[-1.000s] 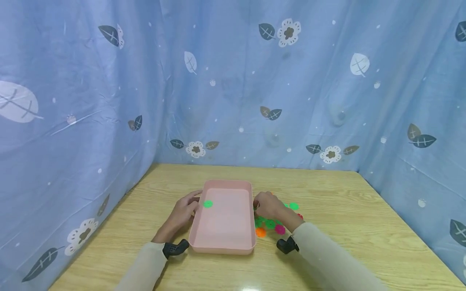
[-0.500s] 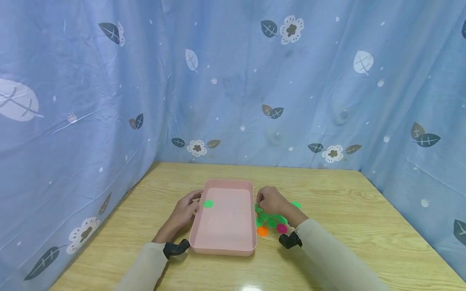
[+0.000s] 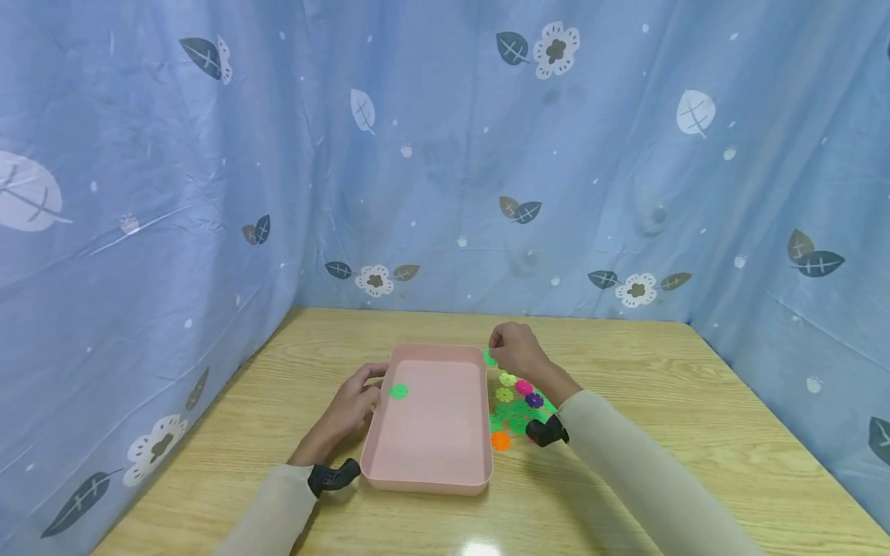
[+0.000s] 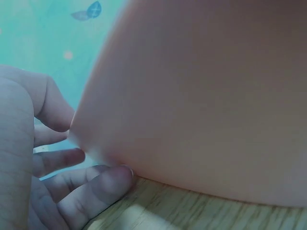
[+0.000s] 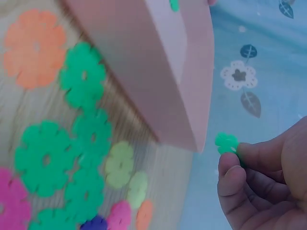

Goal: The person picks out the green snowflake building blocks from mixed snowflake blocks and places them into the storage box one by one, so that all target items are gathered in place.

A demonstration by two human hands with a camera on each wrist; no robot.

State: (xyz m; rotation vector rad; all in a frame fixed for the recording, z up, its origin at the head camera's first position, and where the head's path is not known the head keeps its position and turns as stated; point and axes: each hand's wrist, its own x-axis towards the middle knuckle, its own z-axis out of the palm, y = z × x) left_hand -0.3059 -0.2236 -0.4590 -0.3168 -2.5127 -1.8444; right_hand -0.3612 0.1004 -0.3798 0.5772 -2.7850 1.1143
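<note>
Lying with its long axis running away from us, the smooth pink tray point(image 3: 431, 440), rectangular with rounded corners, sits on the wood-grain table point(image 3: 640, 401). Just beside its right wall we see an orange flower disc point(image 3: 501, 441), flat with a notched rim, then overlapping green flower discs point(image 3: 518, 425). Our left hand point(image 3: 350, 401), fingers apart, touches the tray's outer left wall; inside, near that wall, lies a lone green disc point(image 3: 399, 391). Beyond the green cluster are a purple disc point(image 3: 534, 400), a pink disc point(image 3: 524, 386) and yellow discs point(image 3: 504, 394). Our right hand point(image 3: 516, 349) pinches a small green disc point(image 5: 226, 143) just beside the tray's far right corner, so the tray floor lies leftward and nearer to us; this hand is nearer that corner. Behind hangs a softly folded blue curtain point(image 3: 445, 154), printed with leaves and flowers.
</note>
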